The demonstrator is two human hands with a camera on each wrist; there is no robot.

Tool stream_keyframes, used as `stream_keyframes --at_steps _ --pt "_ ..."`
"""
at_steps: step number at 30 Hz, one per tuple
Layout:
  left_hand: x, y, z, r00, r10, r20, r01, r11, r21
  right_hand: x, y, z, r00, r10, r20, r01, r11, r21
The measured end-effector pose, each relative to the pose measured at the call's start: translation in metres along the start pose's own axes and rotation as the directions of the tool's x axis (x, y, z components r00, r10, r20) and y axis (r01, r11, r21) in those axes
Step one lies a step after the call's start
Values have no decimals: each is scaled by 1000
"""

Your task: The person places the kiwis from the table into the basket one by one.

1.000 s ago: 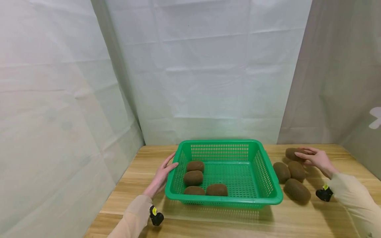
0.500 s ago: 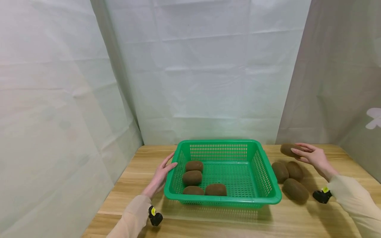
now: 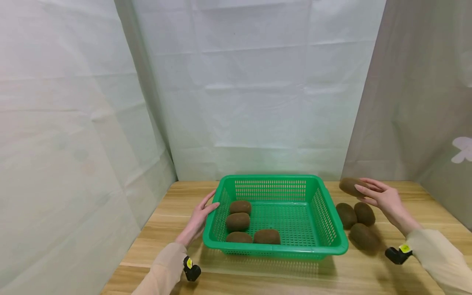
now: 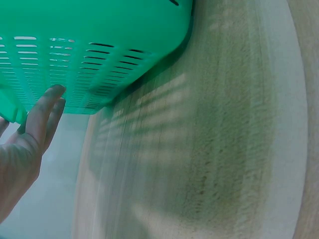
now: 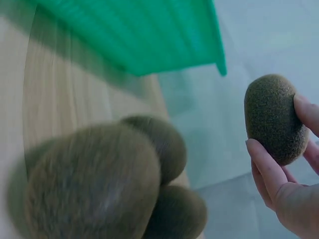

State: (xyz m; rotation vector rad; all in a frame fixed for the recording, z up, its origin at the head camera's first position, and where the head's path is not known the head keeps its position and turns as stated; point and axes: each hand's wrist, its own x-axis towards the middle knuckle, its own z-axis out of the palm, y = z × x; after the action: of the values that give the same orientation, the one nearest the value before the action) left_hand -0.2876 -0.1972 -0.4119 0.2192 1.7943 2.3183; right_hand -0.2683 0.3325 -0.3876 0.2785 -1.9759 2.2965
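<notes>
My right hand pinches a brown, fuzzy kiwifruit between thumb and fingers, raised near the back right corner of the green plastic basket. The right wrist view shows this kiwi held by its lower end and side. At the basket's left side, my left hand grips the rim, thumb over it and fingers against the slotted outer wall. Inside the basket, two kiwis lie along the left wall, and two more sit by the front wall, partly hidden by the rim.
Three loose kiwis lie close together on the wooden table, just right of the basket. Pale sheets hang behind the table and along both sides. A black wrist camera sticks out below the right sleeve.
My right hand has lifted the kiwi off the table beside the others and carried it left towards the basket. The left hand has stayed at the rim.
</notes>
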Motion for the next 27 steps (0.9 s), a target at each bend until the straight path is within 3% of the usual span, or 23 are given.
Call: stream_keyframes --at_steps 5,13,19,27 --pt "2 -4 -3 1000 14 -4 -14 1000 -13 -5 -16 17 1000 18 10 -18 998 56" --pt "10 -16 -8 998 49 -32 -48 999 15 -6 -34 38 997 1 78 -6 998 57" --pt "9 -14 -8 998 42 -38 -41 999 19 -2 -47 63 994 28 102 -23 998 -52" --pt "0 -1 0 1000 23 7 -24 999 25 7 -51 95 990 93 106 -73 981 -181"
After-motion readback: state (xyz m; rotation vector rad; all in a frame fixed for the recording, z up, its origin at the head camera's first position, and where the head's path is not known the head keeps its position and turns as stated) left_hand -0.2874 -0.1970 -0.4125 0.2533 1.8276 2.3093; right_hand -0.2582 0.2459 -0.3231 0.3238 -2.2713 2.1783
